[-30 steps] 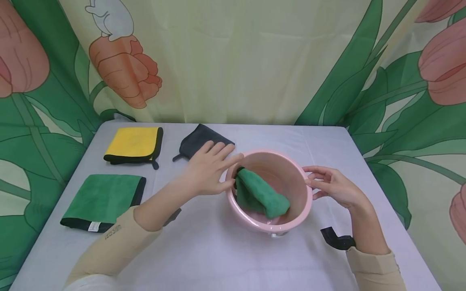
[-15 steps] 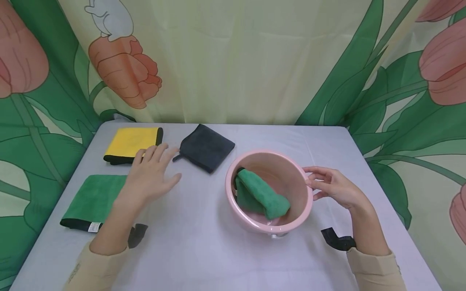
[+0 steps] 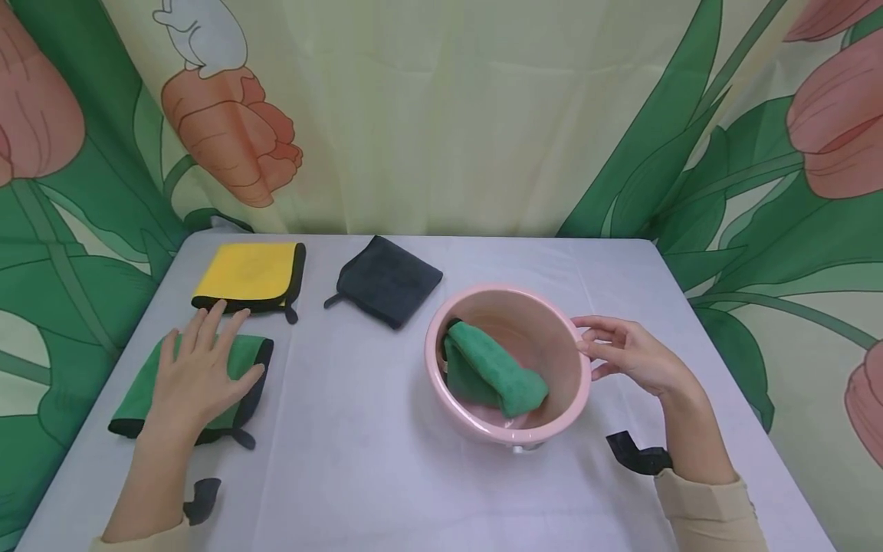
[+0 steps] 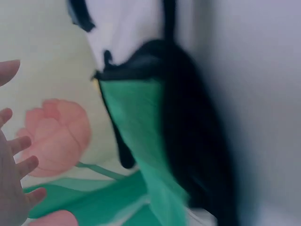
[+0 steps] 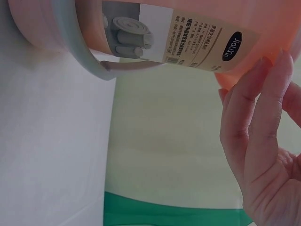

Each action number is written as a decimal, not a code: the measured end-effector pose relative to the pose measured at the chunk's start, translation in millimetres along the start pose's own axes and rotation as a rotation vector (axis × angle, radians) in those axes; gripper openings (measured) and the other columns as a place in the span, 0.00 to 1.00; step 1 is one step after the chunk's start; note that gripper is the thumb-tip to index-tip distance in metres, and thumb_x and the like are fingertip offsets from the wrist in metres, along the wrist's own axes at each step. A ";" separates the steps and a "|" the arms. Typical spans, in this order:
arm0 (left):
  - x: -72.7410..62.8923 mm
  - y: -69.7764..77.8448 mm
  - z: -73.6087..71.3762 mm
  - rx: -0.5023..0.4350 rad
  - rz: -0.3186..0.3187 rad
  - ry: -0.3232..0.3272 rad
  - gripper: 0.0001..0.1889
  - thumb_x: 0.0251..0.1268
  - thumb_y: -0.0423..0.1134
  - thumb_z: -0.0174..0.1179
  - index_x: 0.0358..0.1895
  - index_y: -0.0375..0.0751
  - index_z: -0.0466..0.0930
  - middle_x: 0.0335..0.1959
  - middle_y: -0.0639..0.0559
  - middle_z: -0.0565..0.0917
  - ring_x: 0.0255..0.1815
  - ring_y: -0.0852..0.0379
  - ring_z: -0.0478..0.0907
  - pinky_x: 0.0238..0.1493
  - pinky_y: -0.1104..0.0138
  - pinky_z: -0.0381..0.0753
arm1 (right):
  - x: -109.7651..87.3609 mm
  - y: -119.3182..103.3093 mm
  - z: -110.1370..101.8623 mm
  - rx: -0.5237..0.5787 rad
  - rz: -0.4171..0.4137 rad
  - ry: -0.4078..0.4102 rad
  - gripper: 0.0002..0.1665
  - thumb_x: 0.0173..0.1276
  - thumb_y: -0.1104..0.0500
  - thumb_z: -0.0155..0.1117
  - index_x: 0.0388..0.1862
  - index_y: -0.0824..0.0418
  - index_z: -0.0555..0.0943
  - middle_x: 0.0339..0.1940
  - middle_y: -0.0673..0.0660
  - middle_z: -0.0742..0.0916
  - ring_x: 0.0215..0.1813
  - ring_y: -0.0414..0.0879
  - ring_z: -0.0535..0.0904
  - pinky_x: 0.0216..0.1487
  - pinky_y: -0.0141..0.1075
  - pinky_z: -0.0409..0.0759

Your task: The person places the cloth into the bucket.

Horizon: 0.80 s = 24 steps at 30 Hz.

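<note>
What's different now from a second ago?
The left hand has swept leftward from beside the pink bucket to over the folded green cloth; whether it touches that, I can't tell. The right hand stays at the bucket, with the bunched green cloth inside as before. The yellow cloth and black cloth haven't moved.

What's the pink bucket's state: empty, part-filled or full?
Part-filled: the head view shows a green cloth inside the pink bucket, below its rim, with bare inner wall beside it.

Free tabletop [image 3: 345,414] left of pink bucket [image 3: 497,434]
</note>
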<state>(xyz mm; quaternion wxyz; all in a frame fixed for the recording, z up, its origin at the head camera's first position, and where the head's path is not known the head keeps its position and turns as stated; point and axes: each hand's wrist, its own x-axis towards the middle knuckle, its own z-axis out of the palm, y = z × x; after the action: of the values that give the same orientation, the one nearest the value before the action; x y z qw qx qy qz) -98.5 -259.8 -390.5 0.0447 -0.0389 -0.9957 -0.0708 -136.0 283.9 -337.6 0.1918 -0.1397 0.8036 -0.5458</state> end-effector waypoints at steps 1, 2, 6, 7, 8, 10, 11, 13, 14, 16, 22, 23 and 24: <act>-3.3 -4.2 1.9 0.000 0.003 0.003 0.42 0.55 0.54 0.55 0.71 0.48 0.44 0.71 0.38 0.44 0.70 0.38 0.39 0.61 0.38 0.37 | 0.1 0.1 0.0 0.000 -0.002 0.000 0.25 0.64 0.67 0.56 0.59 0.74 0.64 0.33 0.51 0.83 0.32 0.44 0.82 0.30 0.42 0.81; -6.3 -7.9 3.4 0.001 0.007 0.005 0.43 0.55 0.54 0.56 0.71 0.48 0.43 0.71 0.38 0.43 0.70 0.38 0.38 0.61 0.38 0.37 | 0.2 0.2 0.0 0.001 -0.003 -0.001 0.25 0.64 0.67 0.56 0.59 0.74 0.64 0.33 0.51 0.83 0.32 0.44 0.82 0.30 0.42 0.81; -16.4 -18.7 8.1 0.000 0.018 -0.005 0.46 0.54 0.55 0.57 0.72 0.49 0.40 0.72 0.38 0.41 0.70 0.37 0.37 0.61 0.37 0.36 | 0.1 0.1 0.0 -0.001 -0.005 0.000 0.25 0.64 0.67 0.56 0.59 0.74 0.64 0.33 0.51 0.83 0.32 0.44 0.82 0.30 0.42 0.81; -18.4 -20.5 9.3 -0.002 0.017 -0.014 0.47 0.54 0.55 0.57 0.72 0.49 0.39 0.72 0.38 0.41 0.70 0.36 0.37 0.60 0.37 0.36 | 0.0 0.0 0.0 -0.003 -0.002 0.001 0.25 0.64 0.66 0.56 0.59 0.74 0.65 0.33 0.51 0.83 0.33 0.44 0.82 0.31 0.42 0.81; -20.0 -22.1 10.5 -0.002 0.017 -0.022 0.47 0.54 0.56 0.57 0.72 0.49 0.39 0.72 0.39 0.41 0.70 0.35 0.37 0.60 0.36 0.36 | -0.2 -0.2 0.0 -0.004 0.001 0.002 0.25 0.64 0.66 0.56 0.59 0.74 0.65 0.33 0.51 0.83 0.33 0.44 0.82 0.31 0.42 0.81; -23.2 -24.7 12.9 -0.001 0.013 -0.040 0.48 0.54 0.57 0.56 0.72 0.50 0.37 0.72 0.39 0.40 0.69 0.34 0.38 0.59 0.35 0.37 | -0.5 -0.5 -0.1 -0.007 0.007 0.006 0.25 0.64 0.66 0.56 0.59 0.73 0.65 0.34 0.51 0.84 0.33 0.44 0.82 0.31 0.42 0.81; -24.7 -25.8 14.2 0.001 0.012 -0.046 0.48 0.54 0.58 0.56 0.73 0.50 0.36 0.72 0.39 0.41 0.69 0.34 0.38 0.59 0.35 0.38 | -0.5 -0.7 0.0 -0.007 0.010 0.007 0.25 0.65 0.66 0.56 0.59 0.73 0.65 0.34 0.51 0.84 0.33 0.44 0.82 0.31 0.42 0.81; -27.2 -28.3 17.0 0.002 0.009 -0.061 0.50 0.53 0.60 0.56 0.73 0.51 0.35 0.72 0.39 0.41 0.69 0.33 0.39 0.59 0.35 0.38 | -0.7 -1.1 0.0 -0.005 0.013 0.009 0.25 0.65 0.66 0.56 0.59 0.73 0.65 0.34 0.51 0.84 0.33 0.44 0.82 0.31 0.42 0.81; -28.3 -29.5 18.5 0.004 0.009 -0.068 0.50 0.53 0.61 0.56 0.73 0.51 0.35 0.72 0.38 0.41 0.69 0.33 0.39 0.59 0.35 0.38 | -0.7 -1.0 0.1 -0.003 0.014 0.009 0.25 0.65 0.66 0.56 0.59 0.73 0.65 0.34 0.51 0.84 0.33 0.44 0.82 0.31 0.42 0.81; -30.3 -30.7 21.6 0.004 0.004 -0.090 0.51 0.52 0.63 0.56 0.73 0.51 0.35 0.72 0.38 0.41 0.69 0.32 0.39 0.59 0.35 0.37 | -0.8 -1.2 0.4 -0.003 0.011 0.007 0.25 0.65 0.66 0.56 0.59 0.73 0.65 0.34 0.51 0.84 0.33 0.44 0.82 0.31 0.42 0.81; -33.1 -31.2 33.6 -0.002 -0.003 -0.161 0.53 0.47 0.65 0.58 0.72 0.48 0.39 0.71 0.35 0.42 0.68 0.31 0.40 0.59 0.34 0.34 | -1.0 -0.6 0.7 0.001 0.002 0.004 0.25 0.65 0.66 0.55 0.59 0.74 0.64 0.33 0.51 0.84 0.33 0.44 0.82 0.31 0.42 0.81; -33.7 -31.8 35.5 -0.001 -0.001 -0.165 0.54 0.46 0.65 0.59 0.72 0.47 0.40 0.71 0.35 0.42 0.67 0.31 0.41 0.59 0.35 0.34 | -0.9 -0.6 0.7 0.001 0.003 0.004 0.25 0.65 0.66 0.55 0.59 0.74 0.64 0.33 0.51 0.83 0.33 0.44 0.82 0.31 0.42 0.81; -34.6 -32.5 37.2 0.000 0.000 -0.170 0.54 0.46 0.64 0.60 0.72 0.47 0.40 0.71 0.35 0.42 0.67 0.31 0.41 0.60 0.35 0.34 | -0.9 -0.7 0.8 0.001 0.003 0.004 0.25 0.65 0.66 0.55 0.59 0.74 0.64 0.33 0.51 0.84 0.33 0.44 0.82 0.31 0.42 0.81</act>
<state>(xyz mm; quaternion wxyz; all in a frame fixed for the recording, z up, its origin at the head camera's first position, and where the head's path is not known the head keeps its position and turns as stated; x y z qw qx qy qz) -70.0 -288.9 -434.9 -0.0399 -0.0447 -0.9959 -0.0674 -134.8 283.4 -337.0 0.1911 -0.1375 0.8039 -0.5462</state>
